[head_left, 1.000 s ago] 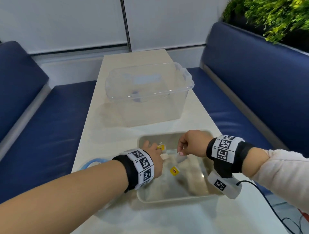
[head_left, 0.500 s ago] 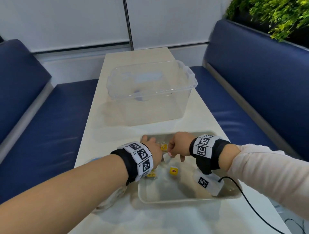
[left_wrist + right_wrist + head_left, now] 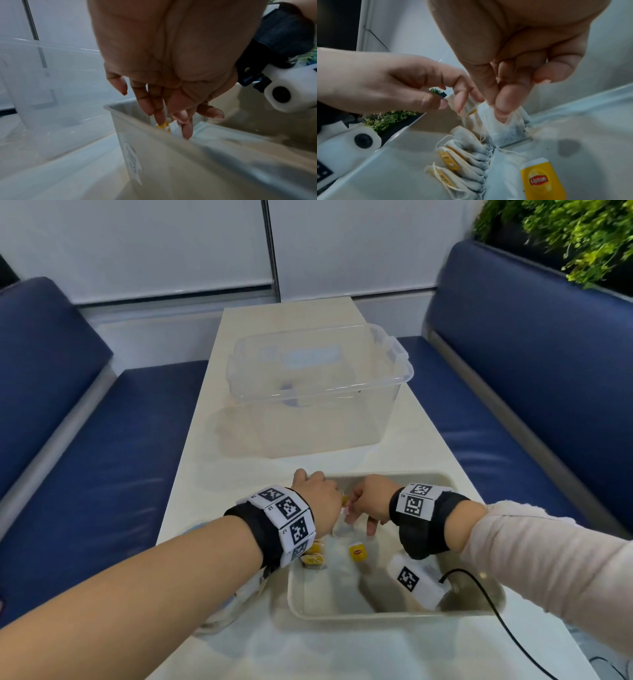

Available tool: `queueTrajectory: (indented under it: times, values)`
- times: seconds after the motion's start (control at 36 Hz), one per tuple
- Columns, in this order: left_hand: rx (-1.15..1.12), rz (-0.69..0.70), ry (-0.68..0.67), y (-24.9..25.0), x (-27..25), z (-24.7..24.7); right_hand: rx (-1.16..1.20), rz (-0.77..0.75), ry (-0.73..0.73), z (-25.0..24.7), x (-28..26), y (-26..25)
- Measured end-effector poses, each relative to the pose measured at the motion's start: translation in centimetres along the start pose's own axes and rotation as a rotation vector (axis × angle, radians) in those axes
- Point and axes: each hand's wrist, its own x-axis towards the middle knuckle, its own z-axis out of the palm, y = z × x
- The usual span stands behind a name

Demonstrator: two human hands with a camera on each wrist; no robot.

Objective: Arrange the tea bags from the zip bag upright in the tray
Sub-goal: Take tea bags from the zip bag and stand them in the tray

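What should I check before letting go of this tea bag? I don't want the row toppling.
1. Right hand pinches the top of the tea bag: ok.
2. Left hand grips the neighbouring bag: ok.
3. Held bag upright: ok.
4. Its base touching the tray floor: cannot tell.
5. Row of tea bags standing straight: not ok, it leans.
6. Loose yellow tag clear of the row: ok.

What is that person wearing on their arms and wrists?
Each wrist carries a black strap with a white band of black square markers: left band, right band. A white camera block with a black cable hangs below the right wrist. The right arm has a pale pink sleeve; the left is bare.
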Motion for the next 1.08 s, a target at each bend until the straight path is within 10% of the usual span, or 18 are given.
queueTrajectory:
  times: [0.47,0.75,1.08]
  values:
    - [0.079,0.055,-0.166,-0.2,0.6,0.3,-0.125,-0.018,0.048,-0.6,-0.8,0.2]
    - [0.091,0.074,-0.161,-0.1,0.4,0.0,-0.379,-0.046,-0.246,0.3,-0.8,-0.1]
    - [-0.102,-0.052,0.129,-2.5,-0.6,-0.5,-0.443,-0.048,-0.291,0.5,0.5,-0.2]
